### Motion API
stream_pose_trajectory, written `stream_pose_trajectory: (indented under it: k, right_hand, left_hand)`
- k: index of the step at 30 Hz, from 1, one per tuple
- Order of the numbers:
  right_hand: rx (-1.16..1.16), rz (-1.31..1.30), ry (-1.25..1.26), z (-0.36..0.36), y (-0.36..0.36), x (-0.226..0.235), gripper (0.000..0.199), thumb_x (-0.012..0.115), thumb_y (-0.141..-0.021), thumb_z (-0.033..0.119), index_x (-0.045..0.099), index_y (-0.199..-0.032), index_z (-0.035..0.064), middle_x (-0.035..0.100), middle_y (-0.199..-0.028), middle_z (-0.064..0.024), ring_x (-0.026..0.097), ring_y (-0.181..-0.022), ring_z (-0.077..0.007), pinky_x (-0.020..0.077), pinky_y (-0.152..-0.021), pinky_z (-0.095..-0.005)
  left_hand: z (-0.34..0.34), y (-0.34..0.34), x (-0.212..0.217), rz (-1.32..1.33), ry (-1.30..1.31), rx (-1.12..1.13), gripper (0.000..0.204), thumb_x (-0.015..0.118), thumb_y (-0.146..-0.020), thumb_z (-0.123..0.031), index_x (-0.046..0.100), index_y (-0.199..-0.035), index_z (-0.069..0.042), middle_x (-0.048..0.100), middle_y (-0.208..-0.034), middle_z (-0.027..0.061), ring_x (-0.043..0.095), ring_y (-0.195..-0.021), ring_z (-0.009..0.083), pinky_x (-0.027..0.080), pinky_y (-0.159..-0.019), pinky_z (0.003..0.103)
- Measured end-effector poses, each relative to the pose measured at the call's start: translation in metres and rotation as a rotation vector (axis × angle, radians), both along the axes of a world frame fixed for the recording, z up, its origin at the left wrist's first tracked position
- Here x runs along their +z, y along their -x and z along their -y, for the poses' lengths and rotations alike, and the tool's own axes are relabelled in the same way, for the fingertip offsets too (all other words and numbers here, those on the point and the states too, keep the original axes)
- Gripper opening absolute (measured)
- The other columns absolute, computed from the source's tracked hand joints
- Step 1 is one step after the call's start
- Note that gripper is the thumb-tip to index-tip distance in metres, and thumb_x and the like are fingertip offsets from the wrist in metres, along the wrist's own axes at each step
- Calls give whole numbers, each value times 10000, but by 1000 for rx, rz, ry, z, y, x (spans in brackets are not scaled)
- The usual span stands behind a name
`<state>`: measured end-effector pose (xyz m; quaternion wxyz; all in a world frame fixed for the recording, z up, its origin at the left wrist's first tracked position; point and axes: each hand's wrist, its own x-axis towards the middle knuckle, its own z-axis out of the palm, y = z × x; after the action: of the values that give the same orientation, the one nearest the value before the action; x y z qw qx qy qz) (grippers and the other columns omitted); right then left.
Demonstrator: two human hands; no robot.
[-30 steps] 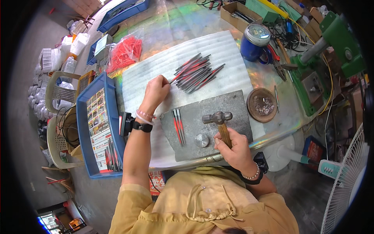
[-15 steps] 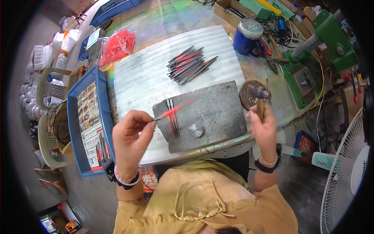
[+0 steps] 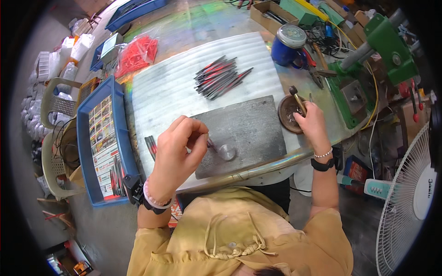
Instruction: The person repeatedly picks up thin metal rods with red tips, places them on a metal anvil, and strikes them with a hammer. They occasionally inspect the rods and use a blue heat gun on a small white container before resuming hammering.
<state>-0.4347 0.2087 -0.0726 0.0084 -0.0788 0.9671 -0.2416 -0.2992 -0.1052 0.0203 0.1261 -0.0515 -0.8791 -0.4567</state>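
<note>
A stick (image 3: 212,145) is being pinched by left fingers (image 3: 199,145) above the slab (image 3: 253,126). At its two o'clock, a hammer (image 3: 299,102) is being clasped by right fingers (image 3: 310,114).

The slab (image 3: 258,126) looks like rough, matt stone, with a shiny metal disc (image 3: 227,152) on it — beneath it, matt foam sheet (image 3: 168,87); right of it, a wooden-handled hammer (image 3: 299,104) with metal head; left of it, a smooth plastic tray (image 3: 123,129).

Over the left of the grey slab (image 3: 253,129), the left hand (image 3: 181,146) pinches a blurred stick (image 3: 211,143); right of the slab, the right hand (image 3: 315,122) grips a hammer (image 3: 294,91) above a brown bowl (image 3: 282,113).
</note>
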Motion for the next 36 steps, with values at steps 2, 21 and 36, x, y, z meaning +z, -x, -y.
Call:
stream_pose_trajectory:
  k: [2, 21, 36]
  right_hand:
    - [-3, -12, 4, 1, 2, -6, 310, 706, -766, 157, 589, -961, -53, 612, -973, -251, 596, -923, -418, 485, -791, -459]
    - [133, -62, -12, 4, 7, -9, 196, 576, -790, 100, 523, -838, -83, 564, -762, -281, 548, -713, -446, 446, -654, -456]
    - [-111, 54, 539, -18, 8, -19, 101, 643, -838, 72, 619, -876, -19, 591, -750, -10, 516, -690, -81, 419, -633, -240]
  left_hand:
    - [3, -1, -5, 14, -39, 30, 102, 619, -798, 73, 586, -878, 19, 547, -756, 66, 562, -604, 120, 450, -539, 226]
    - [-32, -31, -37, -204, -162, 39, 214, 628, -790, 84, 609, -964, -39, 552, -879, 125, 568, -739, 242, 466, -676, 341]
    - [38, -32, -57, 286, -550, 427, 126, 457, -982, -91, 491, -1083, -26, 685, -878, 110, 504, -575, 57, 422, -533, 196]
